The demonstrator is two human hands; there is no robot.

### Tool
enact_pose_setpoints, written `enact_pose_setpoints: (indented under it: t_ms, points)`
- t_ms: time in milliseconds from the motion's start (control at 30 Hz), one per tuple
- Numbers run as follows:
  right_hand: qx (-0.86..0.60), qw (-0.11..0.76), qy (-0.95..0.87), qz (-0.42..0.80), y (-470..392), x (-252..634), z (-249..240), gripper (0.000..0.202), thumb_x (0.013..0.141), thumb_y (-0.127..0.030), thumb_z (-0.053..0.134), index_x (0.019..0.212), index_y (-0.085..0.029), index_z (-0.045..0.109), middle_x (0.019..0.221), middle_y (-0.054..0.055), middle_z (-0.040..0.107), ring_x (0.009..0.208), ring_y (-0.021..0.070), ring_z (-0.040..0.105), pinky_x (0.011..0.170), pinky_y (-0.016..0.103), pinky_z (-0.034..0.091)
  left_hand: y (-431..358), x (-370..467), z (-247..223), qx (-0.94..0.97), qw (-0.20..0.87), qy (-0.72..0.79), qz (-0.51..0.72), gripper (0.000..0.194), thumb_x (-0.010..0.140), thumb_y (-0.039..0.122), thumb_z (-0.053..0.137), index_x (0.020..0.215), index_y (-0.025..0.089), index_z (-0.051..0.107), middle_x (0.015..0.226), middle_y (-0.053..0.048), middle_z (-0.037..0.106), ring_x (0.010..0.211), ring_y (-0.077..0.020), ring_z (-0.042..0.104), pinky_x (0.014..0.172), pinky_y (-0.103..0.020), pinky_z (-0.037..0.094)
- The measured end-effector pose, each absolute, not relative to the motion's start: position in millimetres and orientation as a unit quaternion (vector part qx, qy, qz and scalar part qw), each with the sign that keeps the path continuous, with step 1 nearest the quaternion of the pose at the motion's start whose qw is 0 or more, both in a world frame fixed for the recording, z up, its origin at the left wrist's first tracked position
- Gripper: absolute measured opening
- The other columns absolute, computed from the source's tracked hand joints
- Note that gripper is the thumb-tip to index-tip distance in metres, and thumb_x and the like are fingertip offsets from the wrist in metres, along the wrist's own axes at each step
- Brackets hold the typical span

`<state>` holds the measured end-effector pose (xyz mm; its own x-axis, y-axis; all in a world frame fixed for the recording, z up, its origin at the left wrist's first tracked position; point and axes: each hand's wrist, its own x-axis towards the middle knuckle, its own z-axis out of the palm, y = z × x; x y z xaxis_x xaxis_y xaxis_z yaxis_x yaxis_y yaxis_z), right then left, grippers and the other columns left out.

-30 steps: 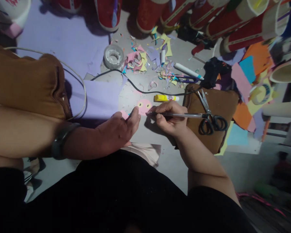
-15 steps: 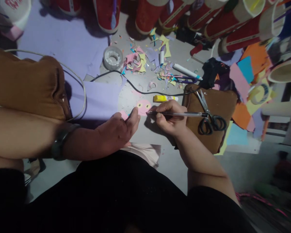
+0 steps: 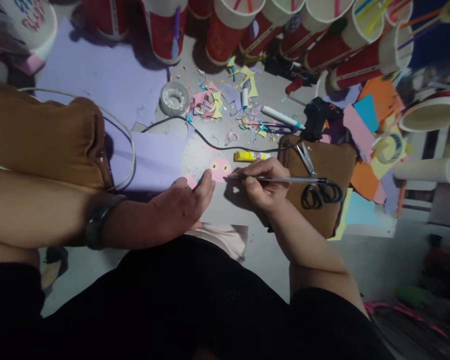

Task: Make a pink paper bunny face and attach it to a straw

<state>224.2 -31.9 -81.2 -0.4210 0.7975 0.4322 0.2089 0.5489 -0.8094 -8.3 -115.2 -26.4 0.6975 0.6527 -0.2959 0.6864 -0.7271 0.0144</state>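
A small pink paper face (image 3: 221, 166) with yellow eyes and a drawn smile lies on the table between my hands. My right hand (image 3: 264, 182) grips a slim clear pen (image 3: 292, 179), its tip on or just above the face's lower right edge. Resting at the face's left edge, my left hand (image 3: 183, 210) has its fingers extended and touching the paper; its thumb is mostly hidden. Another pink paper piece (image 3: 190, 181) shows partly behind the left fingers. Just above my right hand lies a yellow glue stick (image 3: 249, 156).
Black-handled scissors (image 3: 310, 175) lie on a brown pouch (image 3: 330, 215) at right. A black cable (image 3: 225, 148) crosses above the face. Beyond are paper scraps (image 3: 206, 102), a tape roll (image 3: 174, 99) and several red cups (image 3: 225, 35). A brown bag (image 3: 45, 135) sits at left.
The view has shifted slightly, showing more of the cups' tops. Both hands keep nearly the same places, with the pen still at the face's lower right edge.
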Motion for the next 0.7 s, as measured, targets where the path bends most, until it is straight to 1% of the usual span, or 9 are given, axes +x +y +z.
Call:
enact_pose_setpoints:
  t_ms: [100,233,333,433,500,700]
  points:
    - [-0.333,0.455,-0.750,0.345,-32.5,225.2,-84.9,0.018,0.089,-0.040,0.067,0.085,-0.024,0.061,0.069,0.000,0.066,0.063,0.0190,0.073,0.056,0.032,0.061,-115.1,-8.9,-26.3,0.918,0.066,0.365,-0.139,0.080,0.096,0.052,0.061,0.158,0.005,0.039,0.162,-0.037,0.031,0.094,-0.0295,0.073,0.083,-0.042,0.049]
    - [-0.335,0.459,-0.745,0.351,-34.3,225.0,-84.8,0.026,0.087,-0.047,0.069,0.082,-0.024,0.058,0.064,-0.001,0.064,0.057,0.0183,0.071,0.051,0.031,0.061,-113.4,-8.0,-26.4,0.921,0.065,0.357,-0.139,0.079,0.097,0.050,0.061,0.156,0.001,0.041,0.160,-0.038,0.034,0.108,-0.0346,0.070,0.083,-0.041,0.049]
    - [-0.316,0.464,-0.747,0.355,-36.1,224.2,-83.3,0.022,0.086,-0.042,0.070,0.082,-0.024,0.057,0.065,-0.001,0.063,0.058,0.0193,0.072,0.052,0.032,0.062,-112.4,-7.4,-26.7,0.922,0.071,0.356,-0.135,0.080,0.095,0.050,0.063,0.155,0.001,0.042,0.160,-0.037,0.036,0.114,-0.0366,0.068,0.083,-0.040,0.048]
    - [-0.287,0.475,-0.751,0.359,-37.0,223.4,-83.0,0.018,0.085,-0.035,0.071,0.083,-0.023,0.057,0.066,-0.002,0.062,0.058,0.0182,0.072,0.053,0.031,0.062,-112.2,-6.9,-27.3,0.922,0.064,0.357,-0.138,0.080,0.095,0.052,0.062,0.155,0.002,0.044,0.161,-0.034,0.036,0.111,-0.0354,0.069,0.082,-0.040,0.048]
    - [-0.275,0.474,-0.755,0.359,-37.0,223.5,-84.2,0.017,0.086,-0.034,0.070,0.083,-0.024,0.057,0.066,-0.004,0.062,0.057,0.0167,0.071,0.053,0.030,0.063,-112.4,-6.7,-27.8,0.920,0.059,0.360,-0.142,0.079,0.095,0.053,0.062,0.155,0.003,0.045,0.161,-0.033,0.037,0.109,-0.0345,0.069,0.083,-0.040,0.048]
    - [-0.272,0.425,-0.795,0.337,-37.6,223.4,-85.2,0.010,0.085,-0.027,0.066,0.087,-0.024,0.057,0.069,-0.002,0.066,0.064,0.0179,0.075,0.053,0.027,0.060,-113.9,-8.8,-31.2,0.921,0.051,0.363,-0.131,0.083,0.095,0.056,0.059,0.155,0.002,0.042,0.161,-0.036,0.036,0.105,-0.0324,0.070,0.081,-0.039,0.048]
